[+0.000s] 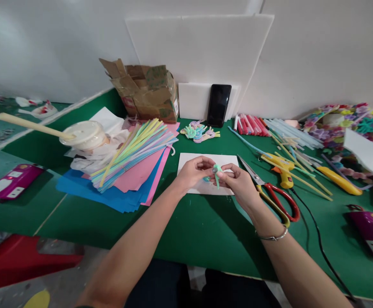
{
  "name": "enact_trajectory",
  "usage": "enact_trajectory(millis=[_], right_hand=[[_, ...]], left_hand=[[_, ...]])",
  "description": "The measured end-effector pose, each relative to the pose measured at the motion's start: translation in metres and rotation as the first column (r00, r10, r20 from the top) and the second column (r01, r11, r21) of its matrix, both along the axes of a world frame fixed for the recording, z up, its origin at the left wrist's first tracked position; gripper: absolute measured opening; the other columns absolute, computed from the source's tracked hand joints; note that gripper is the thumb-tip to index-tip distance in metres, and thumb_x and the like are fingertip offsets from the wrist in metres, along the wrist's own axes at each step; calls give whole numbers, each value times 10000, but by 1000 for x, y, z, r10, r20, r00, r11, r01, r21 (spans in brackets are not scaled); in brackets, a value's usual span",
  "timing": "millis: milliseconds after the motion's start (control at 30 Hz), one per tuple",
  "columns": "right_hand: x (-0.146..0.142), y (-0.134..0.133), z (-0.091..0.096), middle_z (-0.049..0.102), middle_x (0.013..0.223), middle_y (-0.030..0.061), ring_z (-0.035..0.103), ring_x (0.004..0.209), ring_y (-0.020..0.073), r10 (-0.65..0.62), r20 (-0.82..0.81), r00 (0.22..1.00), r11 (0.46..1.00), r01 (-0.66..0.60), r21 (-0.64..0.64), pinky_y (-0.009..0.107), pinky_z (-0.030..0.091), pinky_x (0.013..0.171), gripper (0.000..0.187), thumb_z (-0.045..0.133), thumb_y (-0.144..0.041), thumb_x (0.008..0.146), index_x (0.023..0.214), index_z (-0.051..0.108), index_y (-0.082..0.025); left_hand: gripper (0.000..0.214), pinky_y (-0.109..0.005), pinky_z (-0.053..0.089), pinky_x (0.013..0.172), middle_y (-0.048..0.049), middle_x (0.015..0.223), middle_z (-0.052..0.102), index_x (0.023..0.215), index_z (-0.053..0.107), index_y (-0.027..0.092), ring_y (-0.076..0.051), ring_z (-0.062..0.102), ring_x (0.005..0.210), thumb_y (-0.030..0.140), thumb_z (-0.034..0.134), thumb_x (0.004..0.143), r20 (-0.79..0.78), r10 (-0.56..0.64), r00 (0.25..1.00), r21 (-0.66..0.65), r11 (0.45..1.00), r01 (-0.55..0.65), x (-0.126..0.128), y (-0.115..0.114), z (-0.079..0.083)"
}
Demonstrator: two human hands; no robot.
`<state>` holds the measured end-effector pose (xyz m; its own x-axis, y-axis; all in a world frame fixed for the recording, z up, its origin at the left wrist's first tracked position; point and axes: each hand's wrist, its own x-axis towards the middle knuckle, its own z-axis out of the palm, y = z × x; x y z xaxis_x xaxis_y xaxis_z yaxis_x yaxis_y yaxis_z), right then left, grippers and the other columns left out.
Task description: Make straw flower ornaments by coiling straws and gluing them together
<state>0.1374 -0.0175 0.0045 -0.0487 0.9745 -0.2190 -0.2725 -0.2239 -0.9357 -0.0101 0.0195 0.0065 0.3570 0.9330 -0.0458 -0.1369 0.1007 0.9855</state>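
Between the fingertips of both hands is a small bent piece of mint-green pipe cleaner (217,174). My left hand (194,173) pinches it from the left, and my right hand (240,182) grips its other side with thumb and fingers. One short end hangs down from the grip. Both hands are just over a white sheet (186,158) on the green table (186,226). Beyond the sheet lie several coiled pastel pipe cleaner shapes (196,131). Scissors (273,192) with red and yellow handles rest close to my right wrist.
Pastel pipe cleaners (138,149) lie on blue and pink sheets (119,199) at left, beside a lidded tub (85,134). A cardboard box (151,94) and phone (219,105) stand behind. A yellow glue gun (282,169), its cord, and a yellow cutter (340,180) lie right.
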Motion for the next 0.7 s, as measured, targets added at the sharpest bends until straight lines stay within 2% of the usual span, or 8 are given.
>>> enact_trajectory(millis=[167,333,500,700], right_hand=[[1,0,1,661,559,-26,678,595,178,21,5,1000,1000,-21,4,339,555,687,357,791,-414,542,720,566,-201],[5,0,1,681,707,-9,661,677,145,26,9,1000,1000,-26,14,286,549,668,305,722,-461,627,767,635,-204],[5,2,1,664,699,-26,628,673,113,7,15,1000,999,-8,33,265,547,674,265,786,-371,561,721,656,-205],[4,2,3,639,663,-26,603,645,105,-35,40,999,998,32,57,266,550,654,256,802,-353,532,665,649,-196]], left_hand=[[260,-260,435,690,11,726,589,745,593,151,-102,546,684,242,745,554,15,-20,1000,-20,1000,20,-1,3,-2],[282,-256,430,710,7,737,593,754,598,146,-103,547,716,246,758,543,39,0,999,-49,999,2,-2,4,-1],[272,-263,423,738,-2,757,606,766,612,147,-107,555,735,252,756,560,36,-21,999,-36,999,22,-3,4,0],[279,-284,430,762,-15,777,627,783,628,147,-121,570,747,260,760,565,-20,-53,998,29,998,53,-5,5,-1]])
